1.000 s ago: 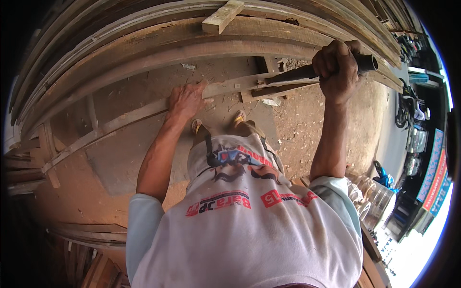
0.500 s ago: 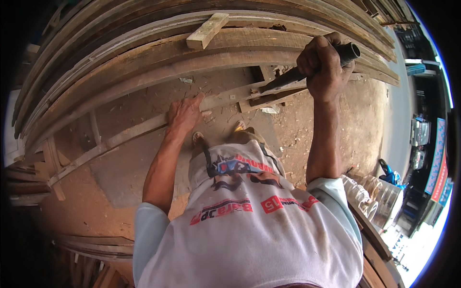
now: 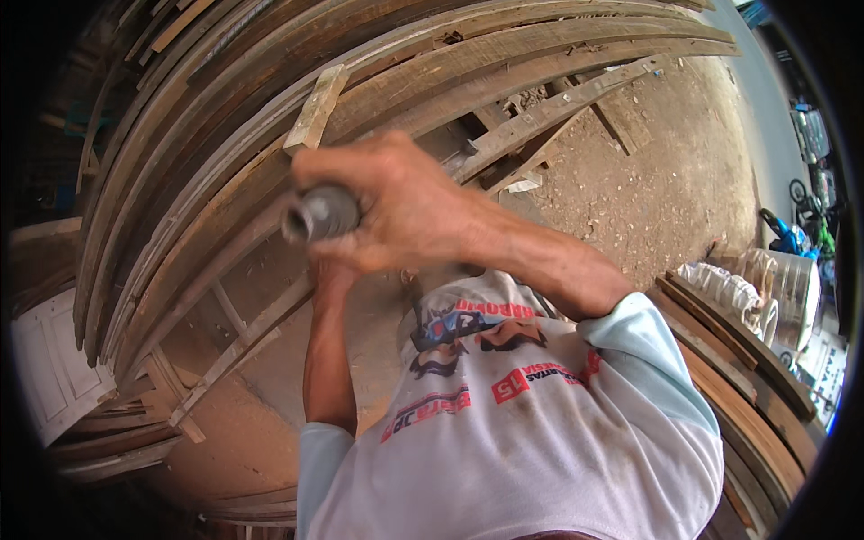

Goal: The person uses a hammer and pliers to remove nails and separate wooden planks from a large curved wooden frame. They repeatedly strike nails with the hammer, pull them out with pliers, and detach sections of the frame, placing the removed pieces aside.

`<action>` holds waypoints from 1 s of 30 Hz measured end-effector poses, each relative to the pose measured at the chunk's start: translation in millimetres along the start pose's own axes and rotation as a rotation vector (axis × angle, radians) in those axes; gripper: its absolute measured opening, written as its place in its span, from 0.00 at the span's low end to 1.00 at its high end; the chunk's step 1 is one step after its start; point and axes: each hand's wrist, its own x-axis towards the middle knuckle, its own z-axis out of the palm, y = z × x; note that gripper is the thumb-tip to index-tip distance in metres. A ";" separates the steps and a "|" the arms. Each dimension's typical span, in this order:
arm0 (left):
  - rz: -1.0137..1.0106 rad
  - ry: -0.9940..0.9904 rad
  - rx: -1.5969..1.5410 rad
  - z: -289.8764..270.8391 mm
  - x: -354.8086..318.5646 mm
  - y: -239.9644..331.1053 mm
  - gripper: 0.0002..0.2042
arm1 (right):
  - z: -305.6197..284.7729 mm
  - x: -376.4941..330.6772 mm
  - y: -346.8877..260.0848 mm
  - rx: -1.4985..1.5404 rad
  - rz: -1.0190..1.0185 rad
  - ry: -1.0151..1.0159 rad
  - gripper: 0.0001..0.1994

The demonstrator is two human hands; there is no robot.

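Head view, looking down over own chest. Right hand (image 3: 409,211) raised close to the lens, fist clenched round a grey tool handle (image 3: 322,213). Only the butt end of the handle shows, a round hollow end facing left and toward the camera. Rest of the tool is buried in the fist and behind the forearm; head or blade not visible, kind of tool cannot be told. Long axis seems to run roughly left to right across the frame, butt to the left, far end hidden to the right.

Left hand: hidden behind the right fist. Only the left forearm (image 3: 326,360) shows, rising from the pale sleeve straight up under the handle. Cannot tell whether that hand is clenched, flat or holding anything.

Below the handle: white printed shirt (image 3: 504,432) fills the lower middle, blocking feet and ground there.

Above and left of the handle: stacked long planks (image 3: 225,153), bent into arcs by the lens, with a short pale wood block (image 3: 315,108) lying across them. Right of the handle: a slat frame (image 3: 540,121) on bare dirt ground (image 3: 657,180). Far right of the handle: more planks, pale sacks (image 3: 729,283), edge detail blurred.
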 end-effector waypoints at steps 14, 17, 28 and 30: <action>-0.099 -0.021 -0.020 10.8 -6.3 -17.7 0.33 | -82.0 -19.7 33.6 0.307 0.178 0.243 0.10; -0.107 -0.026 0.049 15.1 6.0 -8.8 0.34 | -106.3 -26.8 40.2 0.371 0.294 0.380 0.09; -0.072 0.068 0.017 18.3 -7.8 -13.1 0.31 | -213.3 -68.1 115.1 0.788 0.402 0.971 0.13; -0.012 0.162 0.072 26.0 -1.0 -16.7 0.31 | -242.5 -114.1 130.6 0.772 0.364 1.070 0.12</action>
